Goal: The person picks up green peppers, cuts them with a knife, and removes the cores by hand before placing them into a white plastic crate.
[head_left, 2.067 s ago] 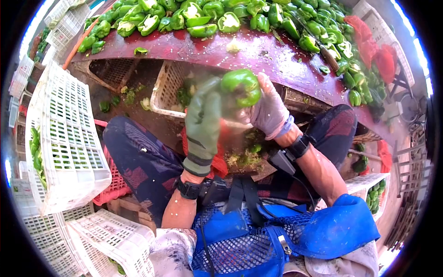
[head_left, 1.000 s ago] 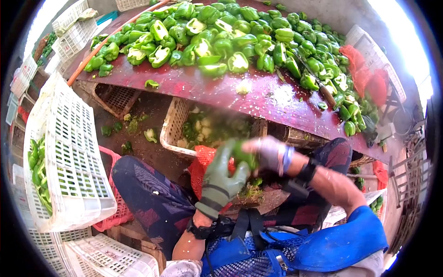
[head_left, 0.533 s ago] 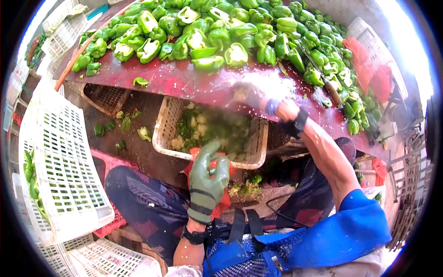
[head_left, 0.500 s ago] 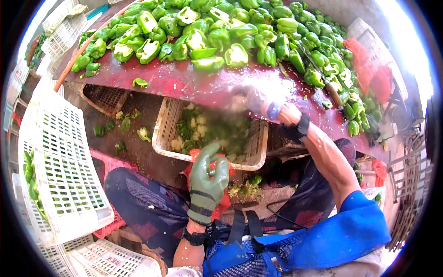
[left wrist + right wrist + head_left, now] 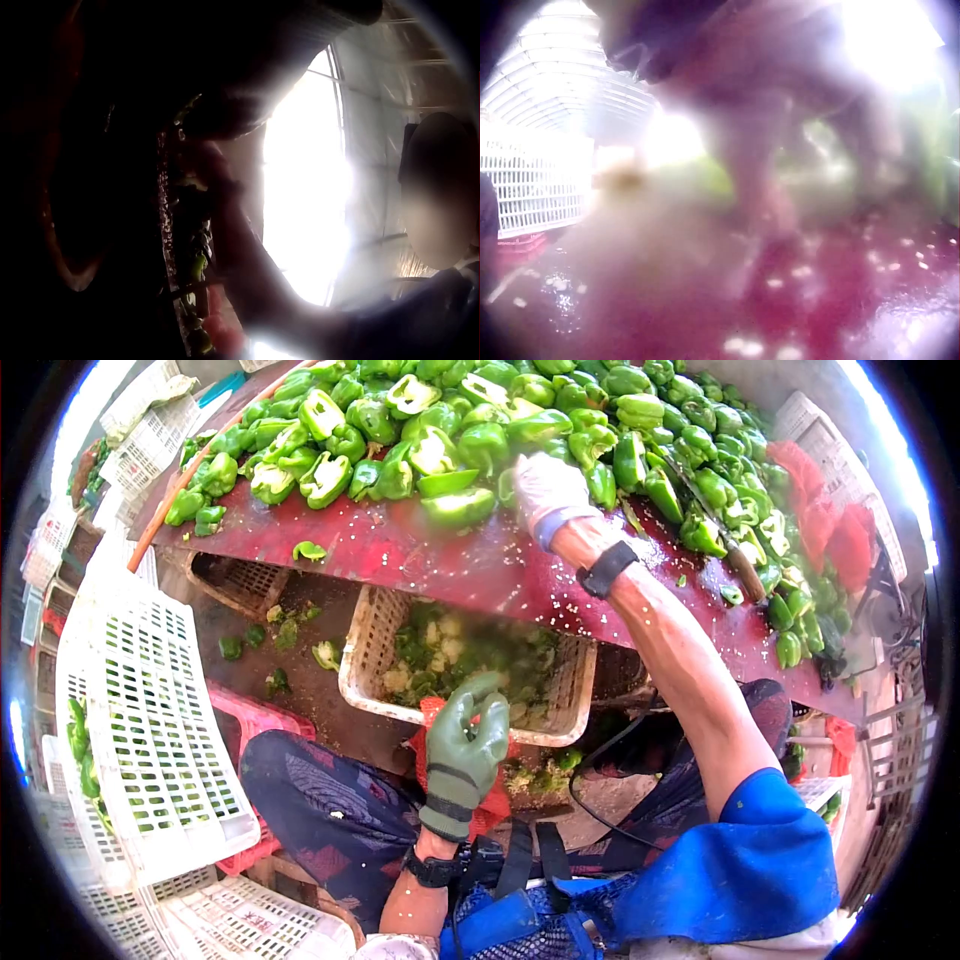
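In the head view, the gloved left hand [image 5: 468, 750] is raised palm-up at the near rim of a white basket [image 5: 375, 706], its fingers loosely curled; no clear object shows in it. The basket holds green scraps and pale pepper cores. Over the red tabletop [image 5: 380, 555], the pale-gloved right hand [image 5: 552, 492] grips a cut green pepper [image 5: 506, 488], which it mostly hides. Beside it lie a pepper half [image 5: 460, 507] and a large heap of green peppers [image 5: 640, 408], some cut open. The right wrist view shows blurred fingers [image 5: 761, 172] around a green shape.
White crates [image 5: 165, 730] stand at the left, by a pink crate [image 5: 262, 710]. A wooden-handled knife [image 5: 742, 565] lies among the peppers at the right, near red netting [image 5: 850, 540]. A dark cable [image 5: 582, 768] hangs over the lap. Scraps litter the floor.
The pepper that both hands were holding is out of the hands. From the table's front edge, the right hand has moved up onto the cut peppers; the left hand has stayed near the basket.
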`<act>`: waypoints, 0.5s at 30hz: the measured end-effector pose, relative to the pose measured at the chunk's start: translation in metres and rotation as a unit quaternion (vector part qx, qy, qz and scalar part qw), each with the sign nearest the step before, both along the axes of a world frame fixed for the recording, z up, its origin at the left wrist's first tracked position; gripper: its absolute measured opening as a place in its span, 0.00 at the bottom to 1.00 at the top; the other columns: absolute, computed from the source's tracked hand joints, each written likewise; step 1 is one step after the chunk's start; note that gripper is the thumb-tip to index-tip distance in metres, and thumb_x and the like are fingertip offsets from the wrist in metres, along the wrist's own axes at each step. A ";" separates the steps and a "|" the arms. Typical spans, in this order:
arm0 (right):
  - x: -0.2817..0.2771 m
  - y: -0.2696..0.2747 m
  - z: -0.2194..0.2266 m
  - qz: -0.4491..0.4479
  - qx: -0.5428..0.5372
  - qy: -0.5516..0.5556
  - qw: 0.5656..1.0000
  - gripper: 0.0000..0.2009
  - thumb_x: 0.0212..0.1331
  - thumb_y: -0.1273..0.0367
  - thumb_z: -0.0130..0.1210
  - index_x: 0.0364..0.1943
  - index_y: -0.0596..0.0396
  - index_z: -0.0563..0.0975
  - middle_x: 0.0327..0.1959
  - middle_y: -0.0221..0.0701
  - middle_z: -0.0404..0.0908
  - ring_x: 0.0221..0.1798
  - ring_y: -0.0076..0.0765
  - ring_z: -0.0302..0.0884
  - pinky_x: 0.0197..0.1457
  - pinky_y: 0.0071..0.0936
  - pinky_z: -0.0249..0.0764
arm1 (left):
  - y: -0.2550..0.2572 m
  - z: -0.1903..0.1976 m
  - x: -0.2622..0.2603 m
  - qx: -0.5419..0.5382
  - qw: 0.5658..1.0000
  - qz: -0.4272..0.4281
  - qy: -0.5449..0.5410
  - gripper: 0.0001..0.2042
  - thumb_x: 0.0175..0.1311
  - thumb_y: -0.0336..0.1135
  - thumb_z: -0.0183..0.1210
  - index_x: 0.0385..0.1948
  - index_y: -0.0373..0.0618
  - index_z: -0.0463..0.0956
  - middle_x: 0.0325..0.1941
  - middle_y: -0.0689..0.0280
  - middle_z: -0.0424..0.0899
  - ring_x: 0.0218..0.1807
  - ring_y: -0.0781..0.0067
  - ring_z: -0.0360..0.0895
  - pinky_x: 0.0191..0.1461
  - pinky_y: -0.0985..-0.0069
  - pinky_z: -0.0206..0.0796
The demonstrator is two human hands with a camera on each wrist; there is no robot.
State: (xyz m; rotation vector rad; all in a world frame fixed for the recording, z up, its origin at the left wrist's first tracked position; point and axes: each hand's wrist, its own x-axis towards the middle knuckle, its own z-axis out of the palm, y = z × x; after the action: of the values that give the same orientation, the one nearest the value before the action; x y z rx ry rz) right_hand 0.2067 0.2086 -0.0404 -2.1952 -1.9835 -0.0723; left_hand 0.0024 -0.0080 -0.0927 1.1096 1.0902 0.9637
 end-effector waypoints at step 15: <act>0.059 -0.124 0.010 0.051 0.005 0.172 0.984 0.19 0.47 0.61 0.66 0.45 0.47 0.79 0.36 0.35 0.83 0.34 0.43 0.82 0.40 0.35 0.78 | 0.146 -0.008 0.082 0.128 0.991 -0.009 0.037 0.11 0.67 0.33 0.56 0.47 0.40 0.76 0.35 0.68 0.80 0.28 0.82 0.73 0.29 0.83 0.67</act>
State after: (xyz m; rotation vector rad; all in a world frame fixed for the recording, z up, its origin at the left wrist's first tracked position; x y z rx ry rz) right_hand 0.2654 0.0847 -0.0308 -1.9375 -1.8860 0.2909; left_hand 0.0849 0.1376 -0.1003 1.3711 1.0341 1.0771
